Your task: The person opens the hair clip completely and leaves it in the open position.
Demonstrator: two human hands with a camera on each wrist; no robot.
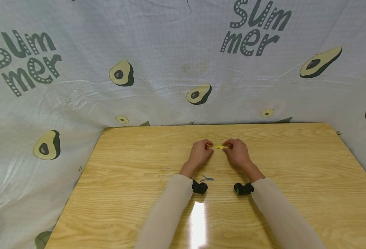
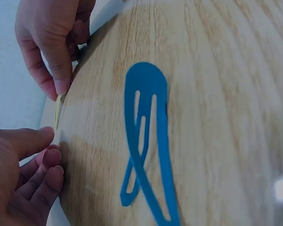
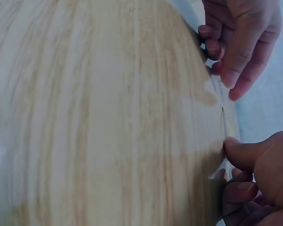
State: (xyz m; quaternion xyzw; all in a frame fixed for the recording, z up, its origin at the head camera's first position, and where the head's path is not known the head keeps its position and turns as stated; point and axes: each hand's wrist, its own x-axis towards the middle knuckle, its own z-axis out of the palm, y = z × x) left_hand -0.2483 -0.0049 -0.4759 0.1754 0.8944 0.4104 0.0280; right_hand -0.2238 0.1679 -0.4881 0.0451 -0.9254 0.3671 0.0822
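A slim yellow hair clip (image 1: 221,147) lies across the gap between the two hands. The right hand (image 1: 238,153) pinches one end of it between thumb and fingers. Facing its other end is the left hand (image 1: 200,152), thumb and fingertips parted, with nothing seen between them. In the left wrist view, the yellow clip stands out from the right hand's fingertips and its free tip stops short of the left thumb. A blue snap hair clip (image 2: 144,87) lies on the table near the left wrist, its inner tongue sprung out to one side.
Two thin pale items, too faint to identify, lie left of the left forearm on the wooden table (image 1: 133,207). A white sheet (image 1: 158,52) printed with avocados hangs behind the table. Each wrist wears a black camera (image 1: 199,187).
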